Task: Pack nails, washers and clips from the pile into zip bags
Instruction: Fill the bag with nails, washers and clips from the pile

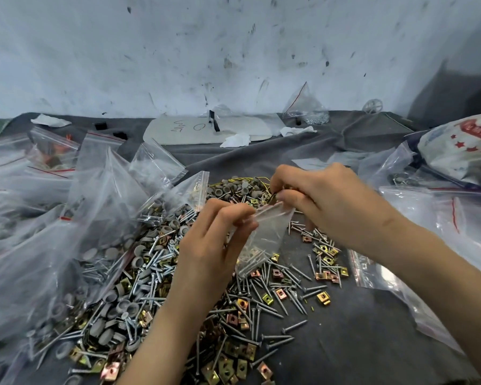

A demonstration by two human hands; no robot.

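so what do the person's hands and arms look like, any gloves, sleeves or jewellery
Both are bare. The left hand and right hand wear no gloves, and no rings show. The left forearm and right forearm run to the frame edge with no sleeve, watch or bracelet in view.

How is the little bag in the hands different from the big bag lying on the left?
The little bag is held up by the left hand and right hand; the big bag lies on the grey cloth. The little bag holds just nails; the big bag holds nails and grey washers. Both are clear plastic.
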